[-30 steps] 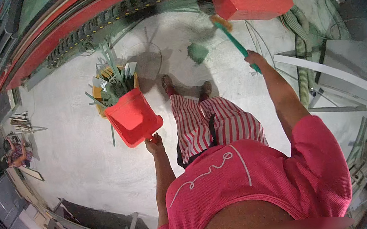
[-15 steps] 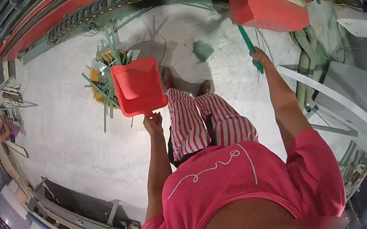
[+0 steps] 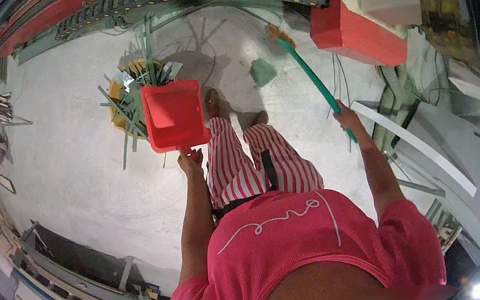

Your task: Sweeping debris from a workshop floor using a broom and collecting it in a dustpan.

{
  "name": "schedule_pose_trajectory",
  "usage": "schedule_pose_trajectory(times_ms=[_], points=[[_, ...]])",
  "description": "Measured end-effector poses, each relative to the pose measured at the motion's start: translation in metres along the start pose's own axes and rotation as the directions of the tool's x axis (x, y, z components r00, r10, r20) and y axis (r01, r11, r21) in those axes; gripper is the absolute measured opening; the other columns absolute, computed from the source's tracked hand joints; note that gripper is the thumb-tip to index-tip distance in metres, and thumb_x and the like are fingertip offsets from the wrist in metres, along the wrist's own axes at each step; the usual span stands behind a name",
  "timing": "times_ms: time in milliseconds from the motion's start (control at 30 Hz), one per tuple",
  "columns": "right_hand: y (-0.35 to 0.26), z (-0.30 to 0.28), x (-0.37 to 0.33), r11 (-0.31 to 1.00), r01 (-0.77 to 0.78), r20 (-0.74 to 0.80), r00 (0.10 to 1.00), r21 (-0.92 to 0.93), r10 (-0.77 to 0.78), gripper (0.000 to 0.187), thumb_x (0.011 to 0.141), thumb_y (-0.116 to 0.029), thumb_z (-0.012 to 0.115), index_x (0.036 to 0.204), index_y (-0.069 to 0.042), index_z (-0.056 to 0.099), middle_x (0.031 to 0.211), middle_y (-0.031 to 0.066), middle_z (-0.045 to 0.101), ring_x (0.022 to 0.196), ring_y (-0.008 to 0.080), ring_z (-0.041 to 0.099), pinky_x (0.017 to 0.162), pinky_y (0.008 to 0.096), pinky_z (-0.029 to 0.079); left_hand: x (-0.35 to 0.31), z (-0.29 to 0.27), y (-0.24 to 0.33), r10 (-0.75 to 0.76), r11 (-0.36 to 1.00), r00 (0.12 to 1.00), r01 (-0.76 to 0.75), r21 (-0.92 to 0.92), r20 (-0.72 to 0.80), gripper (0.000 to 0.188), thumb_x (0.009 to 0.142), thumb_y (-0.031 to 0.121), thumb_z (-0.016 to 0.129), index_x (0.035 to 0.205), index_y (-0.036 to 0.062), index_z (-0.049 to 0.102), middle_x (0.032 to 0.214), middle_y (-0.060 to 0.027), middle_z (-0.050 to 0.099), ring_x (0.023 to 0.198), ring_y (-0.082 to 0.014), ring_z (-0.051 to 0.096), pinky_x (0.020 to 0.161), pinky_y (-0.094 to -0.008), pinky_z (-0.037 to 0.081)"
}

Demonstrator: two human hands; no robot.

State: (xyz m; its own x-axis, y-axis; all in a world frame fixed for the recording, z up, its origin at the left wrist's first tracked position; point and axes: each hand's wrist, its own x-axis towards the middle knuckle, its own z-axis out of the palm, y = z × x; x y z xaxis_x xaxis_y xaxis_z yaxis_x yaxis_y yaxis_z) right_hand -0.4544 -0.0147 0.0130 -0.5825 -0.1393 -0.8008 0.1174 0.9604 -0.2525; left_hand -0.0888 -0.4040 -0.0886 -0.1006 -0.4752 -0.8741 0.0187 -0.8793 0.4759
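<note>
- Clamps left hand [image 3: 190, 160] on near end of red dustpan [image 3: 176, 119]
- Clasps right hand [image 3: 345, 117] around green brush [image 3: 310, 72]
- Has yellow bin [image 3: 118, 120] ahead-left of left hand

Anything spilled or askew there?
Dark green patch on the pale floor, between the red dustpan and green brush; can't tell whether dust or stain. Also, strips jut untidily from the yellow bin partly behind the dustpan.

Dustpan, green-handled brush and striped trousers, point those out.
Dustpan [image 3: 175, 117]: head view, middle of its red pan.
Green-handled brush [image 3: 316, 81]: head view, on its handle.
Striped trousers [image 3: 229, 167]: head view, on the left leg.
</note>
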Motion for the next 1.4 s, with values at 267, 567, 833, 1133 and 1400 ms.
schedule_pose_trajectory(times_ms=[267,567,833,1133,1400], points=[[-0.036,0.002,0.087,0.973,-0.187,-0.205,0.966,-0.132,0.158,0.050,0.068,-0.017,0.041,0.117,-0.024,0.030,0.072,0.0152,0.057,0.061,0.0260,0.057,0.055,0.0376,0.045,0.016,0.079,0.056,0.051,0.990,0.998,-0.055,0.129,0.033,0.026,0.073,0.024,0.046,0.083,0.0007,0.038,0.064,-0.0088,0.044,0.050,-0.0223,0.051,0.043,-0.0278,0.047],[-0.046,0.011,0.101,0.833,-0.156,-0.217,0.975,-0.531,0.045,0.045,0.072,-0.015,0.038,0.116,-0.019,0.033,0.084,0.0156,0.056,0.077,0.0264,0.056,0.064,0.0380,0.045,0.046,0.095,0.086,0.024,0.990,0.976,-0.053,0.131,0.217,0.029,0.074,0.027,0.046,0.094,0.0078,0.037,0.075,-0.0103,0.048,0.060,-0.0252,0.055,0.048,-0.0315,0.047],[-0.011,0.037,-0.064,0.997,-0.006,0.024,1.000,-0.083,0.008,0.055,0.071,-0.025,0.050,0.121,-0.018,0.028,0.054,0.0073,0.050,0.045,0.0171,0.049,0.041,0.0291,0.040,0.049,0.103,0.097,0.034,0.962,0.989,-0.071,0.264,0.141,0.032,0.073,0.025,0.050,0.095,0.0054,0.037,0.070,-0.0074,0.045,0.053,-0.0189,0.050,0.045,-0.0316,0.049],[-0.101,0.115,-0.076,0.408,-0.124,0.214,0.960,0.905,-0.182,0.045,0.077,-0.026,0.049,0.117,-0.017,0.029,0.060,-0.0005,0.041,0.047,0.0070,0.039,0.041,0.0194,0.035,0.072,0.096,0.114,0.049,0.940,0.952,-0.146,0.307,0.301,0.033,0.074,0.027,0.051,0.096,0.0066,0.037,0.069,-0.0059,0.047,0.051,-0.0184,0.051,0.042,-0.0287,0.046],[-0.209,0.129,-0.010,-0.020,-0.299,0.273,0.895,0.954,-0.352,0.026,0.078,-0.025,0.050,0.095,-0.010,0.040,0.060,0.0026,0.046,0.042,0.0053,0.041,0.034,0.0172,0.034,0.078,0.087,0.127,0.097,0.934,0.938,-0.201,0.296,0.332,0.033,0.074,0.033,0.050,0.094,0.0080,0.042,0.075,-0.0066,0.051,0.049,-0.0159,0.052,0.037,-0.0258,0.044]])
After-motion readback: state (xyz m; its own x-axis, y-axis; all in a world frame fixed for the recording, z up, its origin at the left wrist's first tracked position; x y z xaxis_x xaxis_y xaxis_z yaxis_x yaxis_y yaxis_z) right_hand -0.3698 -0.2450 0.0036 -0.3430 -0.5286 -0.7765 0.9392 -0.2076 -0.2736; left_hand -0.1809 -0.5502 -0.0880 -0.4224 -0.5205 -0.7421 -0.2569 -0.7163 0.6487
